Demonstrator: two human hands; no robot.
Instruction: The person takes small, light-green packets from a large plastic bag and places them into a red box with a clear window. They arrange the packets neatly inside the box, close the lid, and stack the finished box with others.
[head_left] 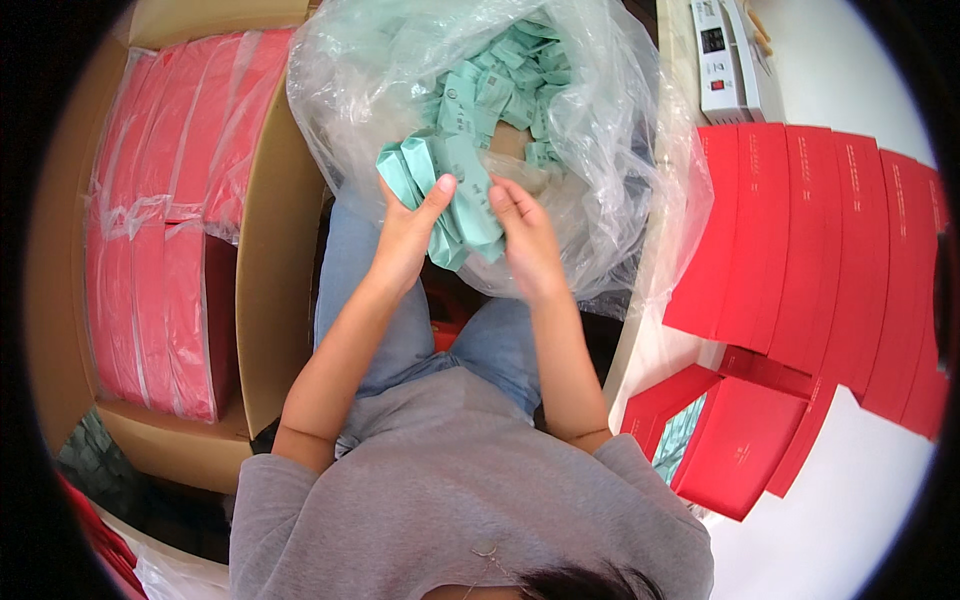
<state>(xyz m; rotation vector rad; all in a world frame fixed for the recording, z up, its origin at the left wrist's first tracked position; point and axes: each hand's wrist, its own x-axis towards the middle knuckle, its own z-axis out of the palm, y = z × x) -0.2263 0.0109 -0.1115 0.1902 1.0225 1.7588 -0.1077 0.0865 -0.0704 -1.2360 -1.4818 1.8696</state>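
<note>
Above my lap, both hands hold a small bunch of long mint-green packets (pixel 470 200) standing side by side. My left hand (pixel 403 243) grips the bunch from its left, thumb across the front. On the other side, my right hand (pixel 530 240) pinches the rightmost packet between thumb and fingers. Just beyond them gapes a big clear plastic bag (pixel 345 90). Many loose green packets (pixel 510 85) of the same kind lie inside it. The lower ends of the held packets point toward me.
An open carton (pixel 268 240) at my left holds red boxes (pixel 150 140) wrapped in clear plastic. On the white table (pixel 860 510) at right lie a row of red boxes (pixel 810 230), an opened red box (pixel 745 440) with green packets inside, and a white device (pixel 722 70).
</note>
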